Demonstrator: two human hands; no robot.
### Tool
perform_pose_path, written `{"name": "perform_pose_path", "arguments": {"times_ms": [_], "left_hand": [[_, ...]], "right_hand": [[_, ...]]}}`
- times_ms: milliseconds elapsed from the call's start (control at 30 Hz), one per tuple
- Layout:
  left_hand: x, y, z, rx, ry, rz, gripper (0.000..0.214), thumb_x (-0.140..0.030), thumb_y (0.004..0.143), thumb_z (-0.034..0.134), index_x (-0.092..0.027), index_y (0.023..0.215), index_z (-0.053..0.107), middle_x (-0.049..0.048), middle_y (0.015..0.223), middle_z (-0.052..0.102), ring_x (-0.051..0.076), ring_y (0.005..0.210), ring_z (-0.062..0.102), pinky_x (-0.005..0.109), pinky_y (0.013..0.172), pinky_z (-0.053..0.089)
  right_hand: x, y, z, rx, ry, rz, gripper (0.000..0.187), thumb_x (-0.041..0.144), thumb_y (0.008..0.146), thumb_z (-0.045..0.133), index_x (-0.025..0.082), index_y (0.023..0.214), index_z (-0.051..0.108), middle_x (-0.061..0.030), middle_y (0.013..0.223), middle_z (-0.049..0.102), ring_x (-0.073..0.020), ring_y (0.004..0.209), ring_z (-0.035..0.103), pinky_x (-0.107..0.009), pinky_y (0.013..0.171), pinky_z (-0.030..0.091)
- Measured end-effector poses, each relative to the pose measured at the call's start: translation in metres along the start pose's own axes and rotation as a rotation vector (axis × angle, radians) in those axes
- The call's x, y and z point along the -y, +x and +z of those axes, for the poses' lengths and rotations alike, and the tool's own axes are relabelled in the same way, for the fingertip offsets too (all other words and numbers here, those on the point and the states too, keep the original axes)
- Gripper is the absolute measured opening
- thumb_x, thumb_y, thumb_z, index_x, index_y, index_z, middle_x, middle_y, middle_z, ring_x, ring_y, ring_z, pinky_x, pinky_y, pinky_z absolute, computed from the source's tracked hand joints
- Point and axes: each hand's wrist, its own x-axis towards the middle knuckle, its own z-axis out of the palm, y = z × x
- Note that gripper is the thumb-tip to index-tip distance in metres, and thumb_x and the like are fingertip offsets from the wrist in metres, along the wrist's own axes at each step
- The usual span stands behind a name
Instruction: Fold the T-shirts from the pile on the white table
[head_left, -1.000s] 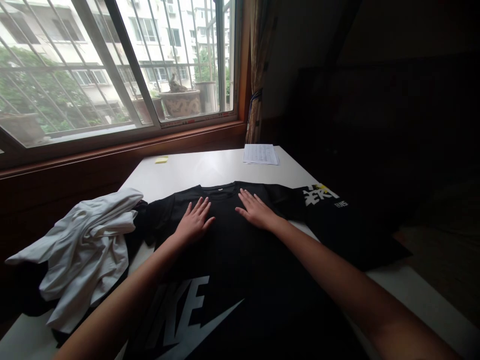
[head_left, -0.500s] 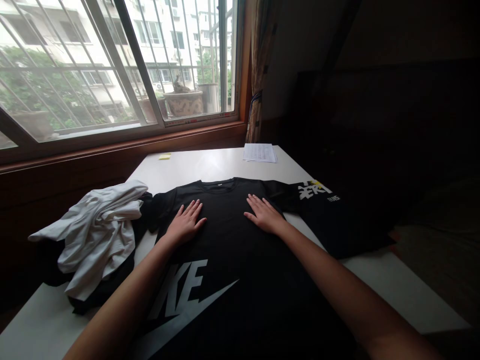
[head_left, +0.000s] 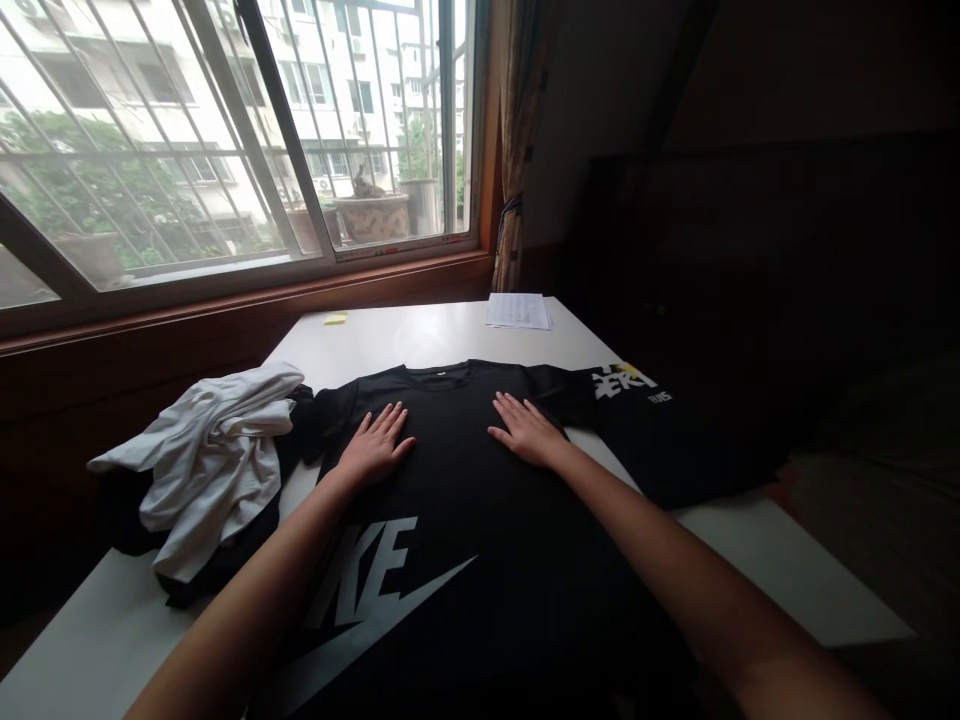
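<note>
A black T-shirt point(head_left: 457, 470) with a large grey printed logo lies spread face up, its collar toward the window. On the left side of its chest my left hand point(head_left: 377, 443) rests flat, fingers stretched out. My right hand point(head_left: 526, 428) lies palm down on the right side of the chest, its fingers also extended. Neither hand grips the cloth. The shirt's lower part runs out of view beneath my forearms, which cover some of its sides.
The shirt lies on a white table point(head_left: 405, 330). Crumpled white cloth point(head_left: 217, 440) over dark cloth is heaped at left. A folded dark garment point(head_left: 675, 450) with white and yellow print sits at right. Papers point(head_left: 517, 310) and a yellow sticky note point(head_left: 335, 318) are at the far end.
Both hands stay flat in nearly the same places on the shirt. The camera view has shifted slightly, so the cloth heap appears a little further right.
</note>
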Motion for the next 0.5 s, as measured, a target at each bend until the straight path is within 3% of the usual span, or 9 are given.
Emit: {"name": "perform_pose_path", "arguments": {"times_ms": [167,267,333,400,500], "left_hand": [[-0.001,-0.009,0.001,0.007,0.016,-0.003,0.074,-0.064,0.103,0.021,-0.022,0.164,0.021,0.0038,0.17,0.014,0.025,0.158,0.011,0.052,0.128,0.01],[-0.001,-0.012,0.001,-0.003,0.021,-0.005,0.072,-0.063,0.104,0.023,-0.022,0.163,0.022,0.0049,0.17,0.015,0.025,0.158,0.013,0.053,0.127,0.012],[0.0,-0.014,0.001,-0.007,0.018,-0.002,0.072,-0.063,0.104,0.024,-0.023,0.163,0.023,0.0053,0.17,0.016,0.025,0.158,0.013,0.054,0.127,0.013],[0.001,-0.015,0.001,-0.007,0.014,0.002,0.071,-0.062,0.104,0.026,-0.024,0.163,0.024,0.0053,0.17,0.016,0.026,0.158,0.014,0.054,0.127,0.014],[0.002,-0.014,-0.002,0.008,0.001,0.005,0.069,-0.061,0.103,0.03,-0.025,0.162,0.026,0.0057,0.17,0.018,0.028,0.158,0.014,0.056,0.126,0.015]], "right_hand": [[-0.009,-0.007,0.0,-0.028,0.041,-0.037,0.077,0.063,0.101,0.03,0.015,0.16,0.033,-0.0108,0.168,0.025,-0.0252,0.156,0.021,-0.047,0.127,0.016],[-0.037,-0.009,-0.011,-0.18,0.075,0.009,0.068,0.053,0.099,0.04,0.013,0.154,0.045,-0.0139,0.164,0.036,-0.0284,0.152,0.03,-0.047,0.125,0.023],[-0.064,-0.01,-0.021,-0.344,0.093,0.123,0.059,0.044,0.096,0.045,0.014,0.146,0.054,-0.0153,0.157,0.046,-0.0308,0.146,0.039,-0.047,0.122,0.029],[-0.094,-0.012,-0.031,-0.464,0.093,0.325,0.053,0.039,0.093,0.049,0.015,0.139,0.06,-0.0174,0.147,0.054,-0.0346,0.137,0.047,-0.051,0.118,0.034],[-0.132,-0.013,-0.038,-0.459,0.113,0.657,0.06,0.045,0.085,0.061,0.014,0.136,0.06,-0.0235,0.142,0.054,-0.042,0.133,0.048,-0.058,0.111,0.036]]}}
